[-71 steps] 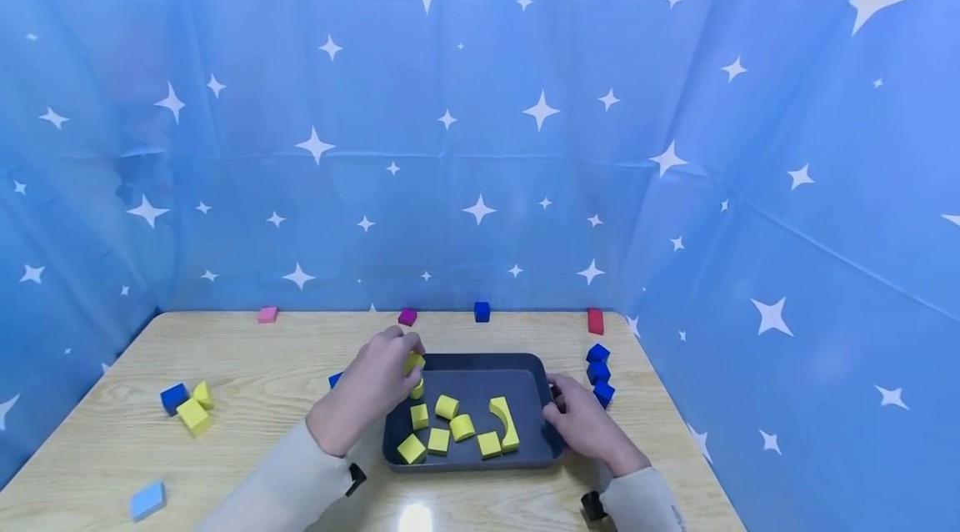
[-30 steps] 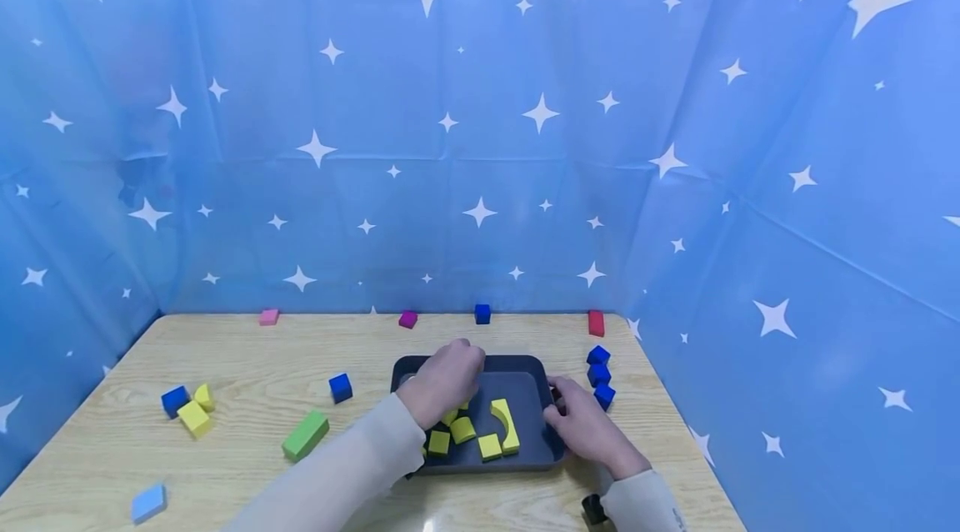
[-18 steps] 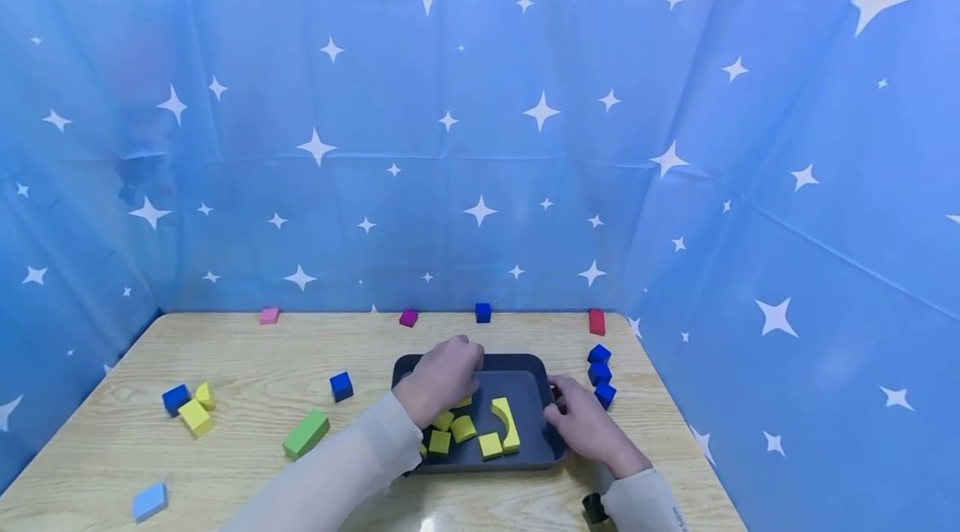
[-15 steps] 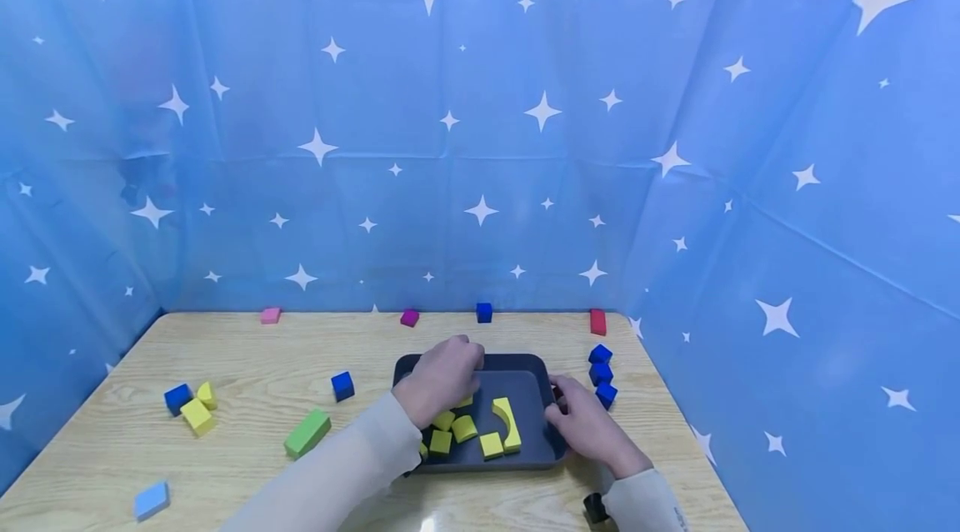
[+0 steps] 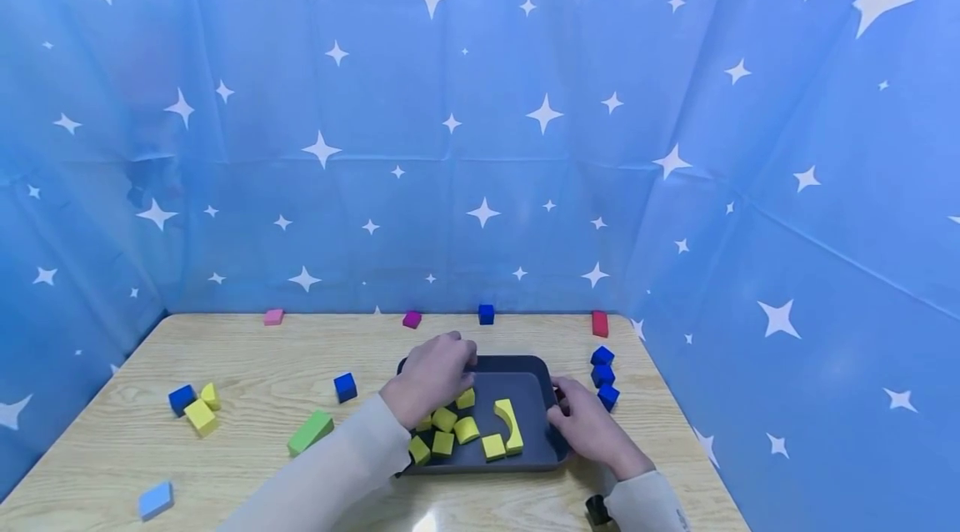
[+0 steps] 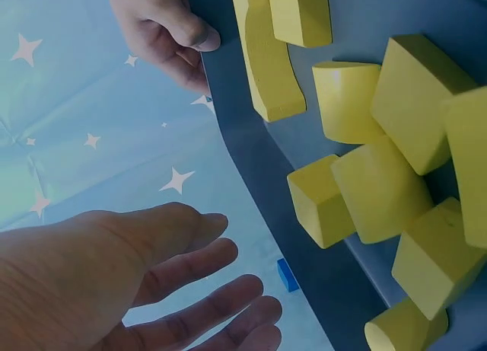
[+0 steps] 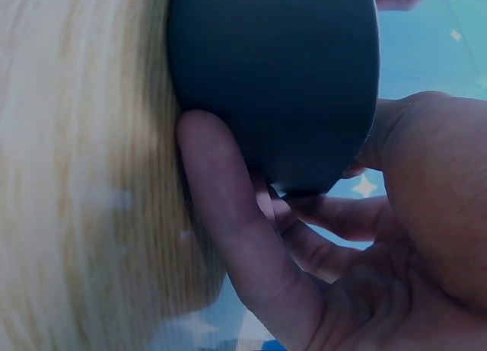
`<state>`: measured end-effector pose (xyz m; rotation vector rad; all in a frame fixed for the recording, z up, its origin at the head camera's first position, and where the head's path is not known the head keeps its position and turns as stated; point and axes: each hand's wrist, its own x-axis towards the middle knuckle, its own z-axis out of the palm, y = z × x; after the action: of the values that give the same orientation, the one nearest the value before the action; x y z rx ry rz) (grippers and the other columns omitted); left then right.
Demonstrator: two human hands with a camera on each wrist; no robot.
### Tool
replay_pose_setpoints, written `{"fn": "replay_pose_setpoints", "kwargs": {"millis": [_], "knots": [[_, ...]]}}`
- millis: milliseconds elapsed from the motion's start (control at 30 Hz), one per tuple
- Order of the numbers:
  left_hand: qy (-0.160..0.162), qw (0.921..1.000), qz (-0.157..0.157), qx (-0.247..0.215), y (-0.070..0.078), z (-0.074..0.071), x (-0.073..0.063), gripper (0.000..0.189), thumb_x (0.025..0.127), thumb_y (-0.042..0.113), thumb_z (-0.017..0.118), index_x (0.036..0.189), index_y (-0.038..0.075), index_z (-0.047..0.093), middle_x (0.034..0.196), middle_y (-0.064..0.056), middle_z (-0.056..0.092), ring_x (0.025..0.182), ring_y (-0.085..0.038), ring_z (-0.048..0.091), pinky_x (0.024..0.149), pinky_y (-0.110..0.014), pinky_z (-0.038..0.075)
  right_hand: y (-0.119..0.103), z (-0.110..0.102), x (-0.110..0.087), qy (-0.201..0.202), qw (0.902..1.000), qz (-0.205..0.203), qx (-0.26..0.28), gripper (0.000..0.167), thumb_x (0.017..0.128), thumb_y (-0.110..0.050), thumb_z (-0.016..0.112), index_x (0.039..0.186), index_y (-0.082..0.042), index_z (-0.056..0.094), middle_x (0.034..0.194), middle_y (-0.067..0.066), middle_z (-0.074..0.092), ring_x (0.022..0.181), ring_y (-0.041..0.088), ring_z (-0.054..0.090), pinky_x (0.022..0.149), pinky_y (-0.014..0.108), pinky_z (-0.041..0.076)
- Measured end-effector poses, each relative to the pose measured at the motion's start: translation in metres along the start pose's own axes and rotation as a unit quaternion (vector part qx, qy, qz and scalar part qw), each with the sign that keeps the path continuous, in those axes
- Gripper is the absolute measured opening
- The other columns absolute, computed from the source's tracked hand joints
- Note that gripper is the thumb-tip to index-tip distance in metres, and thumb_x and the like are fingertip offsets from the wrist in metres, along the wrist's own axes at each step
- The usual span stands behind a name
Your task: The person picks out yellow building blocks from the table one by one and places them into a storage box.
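Note:
A dark grey tray (image 5: 528, 415) lies on the table with several yellow blocks in it, among them an arch-shaped block (image 5: 510, 427), a cube (image 5: 492, 447) and a half-round block (image 5: 467, 430). Over the tray's far left part hovers my left hand (image 5: 432, 378). The left wrist view shows this left hand (image 6: 183, 282) with relaxed, spread fingers and nothing between them, apart from the blocks. At the tray's right end my right hand (image 5: 592, 425) grips the wall. In the right wrist view, fingers of the right hand (image 7: 304, 267) lie against the tray's dark outer side (image 7: 274, 77).
Left of the tray lie a green block (image 5: 311, 433), a blue cube (image 5: 345, 387), a light blue block (image 5: 156, 501) and a yellow block (image 5: 201, 417) beside another blue one (image 5: 182, 400). Blue cubes (image 5: 603, 375) line the right side. A red block (image 5: 600, 323) lies at the back edge.
My left hand held a yellow block at the tray's left rim, moved right over the tray, let go, and has just drawn slightly left. The right hand has stayed on the tray.

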<state>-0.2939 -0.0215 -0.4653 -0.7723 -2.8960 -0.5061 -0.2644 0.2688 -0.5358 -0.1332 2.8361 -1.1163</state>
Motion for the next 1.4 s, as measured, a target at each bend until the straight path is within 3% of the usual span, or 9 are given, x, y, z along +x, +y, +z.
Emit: {"fn": "replay_pose_setpoints", "kwargs": {"millis": [567,933,1133,1400], "knots": [[0.032,0.9992,-0.007,-0.021,-0.016,-0.008,-0.015,0.016,0.101,0.012,0.09,0.115,0.007,0.086,0.107,-0.011,0.08,0.082,-0.018,0.069,0.072,-0.043,0.069,-0.003,-0.001,0.002,-0.007,0.9999,0.009,0.002,0.058,0.11,-0.008,0.068,0.167,0.002,0.057,0.144,0.016,0.074,0.115,0.023,0.071,0.104,0.052,0.069],[0.062,0.9977,-0.018,-0.02,-0.035,-0.016,-0.03,0.019,0.101,0.014,0.091,0.118,0.008,0.086,0.105,-0.01,0.079,0.073,-0.015,0.06,0.062,-0.032,0.059,0.001,-0.001,0.002,0.001,1.0,-0.003,0.003,0.057,0.11,-0.007,0.07,0.165,0.002,0.059,0.142,0.015,0.074,0.117,0.024,0.074,0.099,0.049,0.07],[0.073,0.9958,-0.054,-0.013,-0.05,-0.022,-0.041,0.021,0.1,0.015,0.092,0.12,0.01,0.086,0.115,-0.012,0.08,0.08,-0.016,0.067,0.068,-0.035,0.063,0.0,-0.002,0.001,-0.002,1.0,0.003,0.008,0.057,0.11,-0.008,0.069,0.165,0.002,0.059,0.141,0.015,0.074,0.116,0.024,0.073,0.099,0.05,0.07],[0.081,0.9921,-0.094,-0.018,-0.079,-0.031,-0.059,0.023,0.101,0.016,0.091,0.122,0.011,0.086,0.111,-0.01,0.08,0.084,-0.017,0.07,0.075,-0.041,0.066,0.001,-0.001,0.001,-0.002,1.0,0.001,0.005,0.056,0.11,-0.007,0.069,0.164,0.003,0.059,0.143,0.016,0.074,0.117,0.024,0.073,0.1,0.05,0.07]]}}
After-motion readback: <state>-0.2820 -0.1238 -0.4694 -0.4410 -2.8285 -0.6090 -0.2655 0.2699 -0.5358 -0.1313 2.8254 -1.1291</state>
